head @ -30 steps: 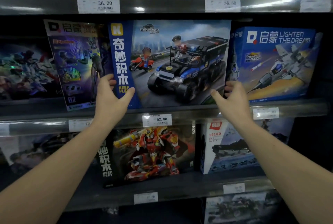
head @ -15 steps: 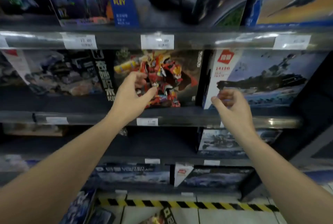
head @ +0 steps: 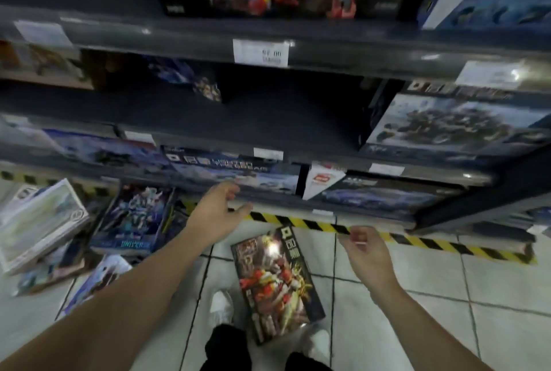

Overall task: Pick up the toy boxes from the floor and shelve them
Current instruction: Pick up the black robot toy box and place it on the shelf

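Observation:
A dark toy box with a red and gold robot (head: 275, 284) lies flat on the tiled floor in front of my feet. My left hand (head: 219, 211) hovers above and left of it, fingers loosely spread and holding nothing. My right hand (head: 368, 252) hangs to the box's right with loosely curled fingers, also holding nothing. A pile of toy boxes lies on the floor at the left: a blue robot box (head: 134, 218), a pale box (head: 38, 221) and another box (head: 98, 281) partly behind my left forearm.
Grey shelves (head: 298, 51) rise ahead, with boxes on several levels and a bare dark gap (head: 283, 114) in the middle level. Black and yellow tape (head: 417, 241) marks the floor along the shelf base. My white shoes (head: 220, 306) stand beside the floor box.
My view has dropped from the upper shelves to the floor. Both hands let go of the blue truck box on the shelf and came down, now over the floor boxes.

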